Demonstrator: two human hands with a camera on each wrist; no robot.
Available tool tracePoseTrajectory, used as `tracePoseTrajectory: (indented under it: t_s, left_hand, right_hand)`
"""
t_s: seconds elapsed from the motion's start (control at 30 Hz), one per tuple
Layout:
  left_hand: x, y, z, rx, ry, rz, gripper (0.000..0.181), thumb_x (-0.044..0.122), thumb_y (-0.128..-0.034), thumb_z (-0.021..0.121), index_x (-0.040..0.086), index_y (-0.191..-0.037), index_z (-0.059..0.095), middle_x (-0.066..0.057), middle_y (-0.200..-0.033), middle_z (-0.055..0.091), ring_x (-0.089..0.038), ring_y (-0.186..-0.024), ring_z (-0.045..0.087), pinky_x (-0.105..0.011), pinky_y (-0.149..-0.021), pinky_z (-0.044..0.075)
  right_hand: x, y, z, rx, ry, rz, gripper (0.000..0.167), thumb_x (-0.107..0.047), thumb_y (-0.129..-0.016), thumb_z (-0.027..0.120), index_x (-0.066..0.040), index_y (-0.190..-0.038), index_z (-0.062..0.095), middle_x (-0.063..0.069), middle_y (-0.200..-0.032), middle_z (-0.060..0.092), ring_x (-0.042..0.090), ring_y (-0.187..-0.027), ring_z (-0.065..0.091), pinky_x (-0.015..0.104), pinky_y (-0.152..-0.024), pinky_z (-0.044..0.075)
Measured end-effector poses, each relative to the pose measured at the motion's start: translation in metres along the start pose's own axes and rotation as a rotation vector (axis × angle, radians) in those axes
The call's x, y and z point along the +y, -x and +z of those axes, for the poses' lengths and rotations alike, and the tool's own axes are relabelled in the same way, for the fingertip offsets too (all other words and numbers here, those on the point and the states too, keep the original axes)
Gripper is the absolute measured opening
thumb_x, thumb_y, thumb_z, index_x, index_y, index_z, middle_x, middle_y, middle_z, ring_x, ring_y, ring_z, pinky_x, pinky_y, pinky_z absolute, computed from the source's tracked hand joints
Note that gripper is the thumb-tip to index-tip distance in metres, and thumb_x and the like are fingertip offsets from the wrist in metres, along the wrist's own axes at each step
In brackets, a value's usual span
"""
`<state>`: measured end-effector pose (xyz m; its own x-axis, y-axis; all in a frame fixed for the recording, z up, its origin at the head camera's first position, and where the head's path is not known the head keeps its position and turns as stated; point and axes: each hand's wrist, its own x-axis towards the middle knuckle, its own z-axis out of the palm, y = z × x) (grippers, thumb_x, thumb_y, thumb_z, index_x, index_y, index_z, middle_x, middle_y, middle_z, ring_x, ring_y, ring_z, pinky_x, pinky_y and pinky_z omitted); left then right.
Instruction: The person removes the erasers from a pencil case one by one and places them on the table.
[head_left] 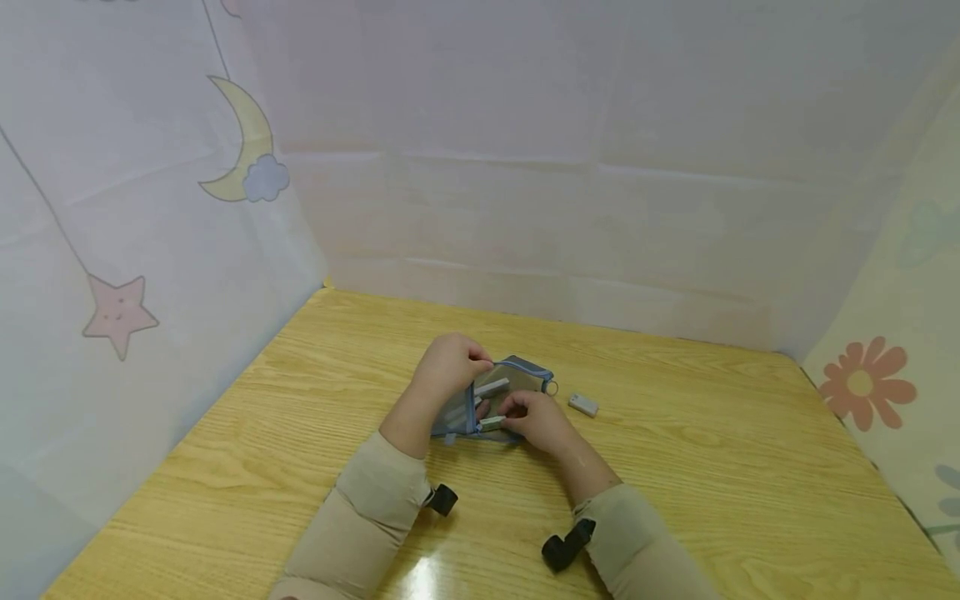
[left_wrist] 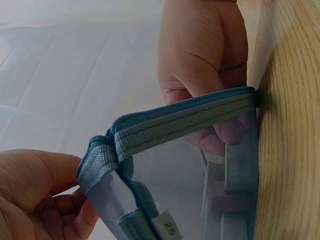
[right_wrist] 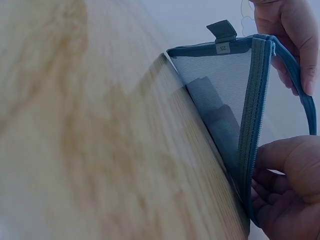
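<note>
While the left hand (head_left: 448,367) is pinching the pouch (head_left: 527,380) by its edge, the right hand (head_left: 540,422) is gripping a block (head_left: 491,423) inside it. The pouch is resting on the table (head_left: 735,467), a second block (head_left: 582,405) lying nearby.

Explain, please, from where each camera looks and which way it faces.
Head: on the person's head, facing forward and down at the wooden table and mesh zipper pouch; left hand, right hand, both sleeves show.
Left wrist: on the left wrist, facing the pouch; both hands show, the table along the right.
Right wrist: on the right wrist, facing the pouch; both hands show, the table on the left.
Shared: both wrist views show the pouch's label, reading 25.
</note>
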<state>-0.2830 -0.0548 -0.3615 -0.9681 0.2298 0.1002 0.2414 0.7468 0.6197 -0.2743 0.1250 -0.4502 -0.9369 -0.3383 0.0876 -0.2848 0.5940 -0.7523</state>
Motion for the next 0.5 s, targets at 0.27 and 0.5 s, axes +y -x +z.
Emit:
tracePoseTrajectory:
  t_s: [0.27, 0.5]
  left_hand:
    - [0.0, 0.001, -0.001, -0.003, 0.018, 0.0, 0.01, 0.026, -0.0854, 0.065, 0.02, -0.083, 0.073, 0.007, -0.082, 0.066, -0.011, -0.068, 0.054, -0.027, -0.061, 0.046]
    - [0.0, 0.001, -0.001, 0.004, -0.009, 0.002, 0.011, 0.027, -0.0857, 0.065, 0.021, -0.084, 0.074, 0.008, -0.08, 0.065, -0.011, -0.066, 0.052, -0.026, -0.06, 0.044]
  right_hand:
    - [-0.004, 0.004, -0.005, -0.04, -0.028, -0.008, 0.004, -0.007, -0.081, 0.068, -0.008, -0.084, 0.066, -0.002, -0.078, 0.06, 0.012, -0.07, 0.054, 0.027, -0.061, 0.046]
    - [-0.006, 0.008, -0.013, -0.047, -0.064, -0.001, 0.005, -0.004, -0.083, 0.065, -0.006, -0.088, 0.065, 0.001, -0.081, 0.061, 0.014, -0.072, 0.055, 0.028, -0.061, 0.047]
